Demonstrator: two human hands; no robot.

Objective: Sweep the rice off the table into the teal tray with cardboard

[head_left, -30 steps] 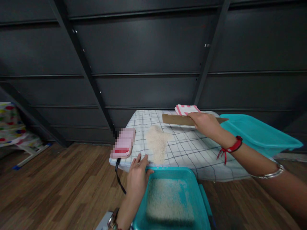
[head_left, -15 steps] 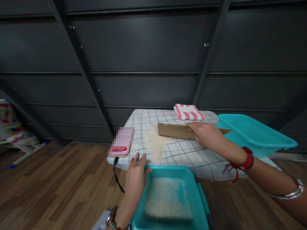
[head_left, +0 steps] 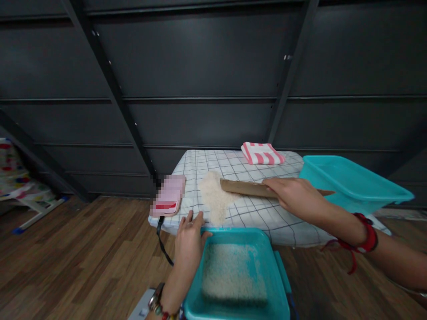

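- Left hand [head_left: 188,244], lower centre: thumb over the top-left corner of the near teal tub [head_left: 235,234], fingers loosely spread beside it at the table edge. Cannot tell if it grips the rim or only rests.
- Near teal tub, bottom centre: pale grain [head_left: 230,273] covers most of its floor, bare teal patch on the right side. Far rim sits right at the table's front edge; bottom of the tub cut off by the frame.
- Right hand [head_left: 295,195], right of centre: clenched on the upper edge of a cardboard strip [head_left: 247,187], red band [head_left: 368,233] on the wrist.
- Cardboard strip, centre: stands on its long edge, left end at the right side of the grain pile [head_left: 213,195]; contact with the cloth underneath unclear. Right end pokes out past the hand, overlapping the far teal tub [head_left: 356,182] in view; cannot tell if they touch.
- Grain pile, centre: on the checked tablecloth [head_left: 258,218], narrow tail running down close to the near tub's rim.
- Room: open checked cloth below the strip as far as the front edge, also between pile and striped towel [head_left: 263,154].
- Pink phone [head_left: 170,191], pixelated, left table edge; dark cable [head_left: 162,240] hanging off.
- Far teal tub, right table end.
- Striped towel, folded, back edge.
- Dark panelled wall [head_left: 200,66] behind.
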